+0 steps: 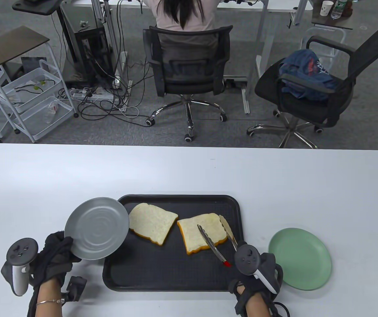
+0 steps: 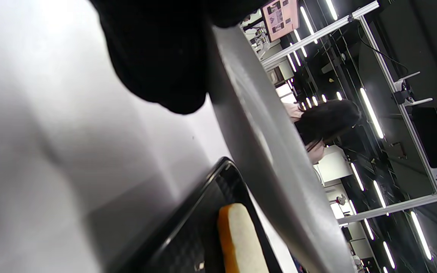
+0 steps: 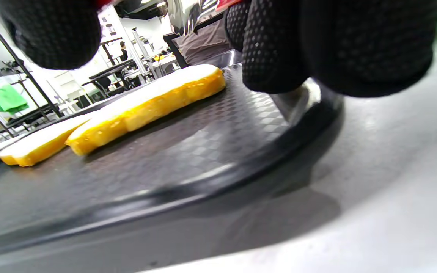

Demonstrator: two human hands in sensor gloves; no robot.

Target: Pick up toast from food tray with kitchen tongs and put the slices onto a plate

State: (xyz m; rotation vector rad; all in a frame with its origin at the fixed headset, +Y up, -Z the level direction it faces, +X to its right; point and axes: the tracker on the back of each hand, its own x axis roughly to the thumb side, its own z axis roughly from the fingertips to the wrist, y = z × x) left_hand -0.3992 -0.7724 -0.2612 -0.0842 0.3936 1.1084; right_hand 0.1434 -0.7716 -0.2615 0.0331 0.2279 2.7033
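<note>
the right hand (image 1: 256, 267) grips the kitchen tongs (image 1: 220, 238) by their red-tipped handle end, its fingers curled round them, and the two metal arms are spread apart over the right slice of toast (image 1: 199, 235), one arm lying across its top and the other just past its right edge. both slices lie flat in the black food tray (image 1: 162, 274); the left slice (image 1: 152, 223) sits near the tray's left rim, apart from the right one. the left hand (image 1: 55, 256) holds a grey plate (image 1: 96, 228) by its rim, fingers curled on the edge, tilted and raised beside the tray's left side with its far edge over the tray. a green plate (image 1: 299, 259) rests on the white table (image 1: 189, 171) to the right of the tray. the toast looks light and soft with a firmer crust, so it would likely bend or tear if squeezed hard at a corner; taking it across the middle, from edge to edge, with gentle pressure seems the safer hold
</note>
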